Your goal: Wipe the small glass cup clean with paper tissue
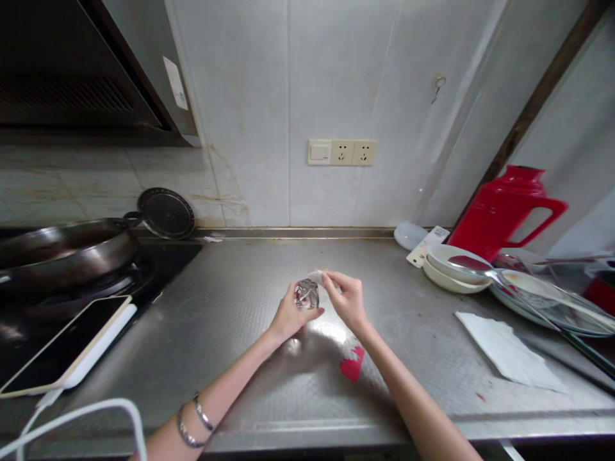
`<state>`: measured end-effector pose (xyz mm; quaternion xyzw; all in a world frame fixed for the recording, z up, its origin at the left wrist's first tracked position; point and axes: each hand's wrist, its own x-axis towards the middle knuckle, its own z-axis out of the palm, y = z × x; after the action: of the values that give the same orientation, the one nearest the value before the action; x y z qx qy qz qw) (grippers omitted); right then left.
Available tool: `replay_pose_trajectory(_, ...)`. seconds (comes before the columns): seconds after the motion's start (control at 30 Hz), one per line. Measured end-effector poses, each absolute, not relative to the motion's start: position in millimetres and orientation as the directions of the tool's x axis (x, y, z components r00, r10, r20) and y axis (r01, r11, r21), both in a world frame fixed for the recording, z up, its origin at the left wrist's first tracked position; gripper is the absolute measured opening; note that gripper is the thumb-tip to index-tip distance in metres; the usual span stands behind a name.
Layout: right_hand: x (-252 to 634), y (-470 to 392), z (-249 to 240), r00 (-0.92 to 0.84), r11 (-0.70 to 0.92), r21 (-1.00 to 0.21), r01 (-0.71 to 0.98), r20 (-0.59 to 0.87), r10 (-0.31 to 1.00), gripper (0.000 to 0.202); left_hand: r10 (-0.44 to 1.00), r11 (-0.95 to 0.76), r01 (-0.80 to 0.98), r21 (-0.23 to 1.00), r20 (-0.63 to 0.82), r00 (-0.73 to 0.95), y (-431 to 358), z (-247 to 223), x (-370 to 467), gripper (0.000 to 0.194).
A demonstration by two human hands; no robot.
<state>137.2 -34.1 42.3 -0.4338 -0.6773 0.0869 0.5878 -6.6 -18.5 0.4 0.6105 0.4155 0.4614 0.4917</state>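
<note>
My left hand is wrapped round a small clear cup-like object with dark, shiny facets, held just above the steel counter. At its upper right rim, my right hand pinches a small whitish piece, whose exact nature is too small to tell. The two hands are close together near the middle of the view. Below my right hand, a torn red scrap lies on the counter. Two silver bangles circle my left forearm.
To the left are a pan on the stove and a tablet with a white cable. At the right stand a red jug, stacked bowls, plates with utensils, and a white napkin. Sockets are on the wall.
</note>
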Motion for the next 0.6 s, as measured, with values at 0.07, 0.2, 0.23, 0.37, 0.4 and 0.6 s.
replay_pose_trajectory(0.07,135,-31,38,-0.03,0.657,-0.566,0.498,0.746,0.665,0.024,0.958,-0.146,0.085,0.986,0.12,0.26,-19,-3,-6,0.067)
replay_pose_trajectory(0.2,128,-31,31,-0.2,0.755,-0.432,0.492,0.788,0.582,0.024,0.953,-0.117,0.113,0.987,0.08,0.291,-17,-7,-6,0.067)
replay_pose_trajectory(0.23,127,-32,31,-0.201,0.762,-0.415,0.496,0.8,0.566,0.024,0.953,-0.117,0.105,0.988,0.082,0.293,-17,-7,-6,0.067)
replay_pose_trajectory(0.37,127,-35,31,-0.249,0.805,-0.301,0.511,0.845,0.474,0.022,0.948,-0.133,0.082,0.988,0.103,0.3,-19,-3,-7,0.063)
replay_pose_trajectory(0.4,127,-35,31,-0.282,0.816,-0.255,0.519,0.85,0.445,0.021,0.948,-0.135,0.09,0.987,0.102,0.301,-19,-2,-7,0.06)
replay_pose_trajectory(0.6,125,-36,29,-0.435,0.819,-0.038,0.572,0.833,0.342,0.02,0.957,-0.124,0.2,0.972,0.064,0.284,-16,-7,-6,0.043)
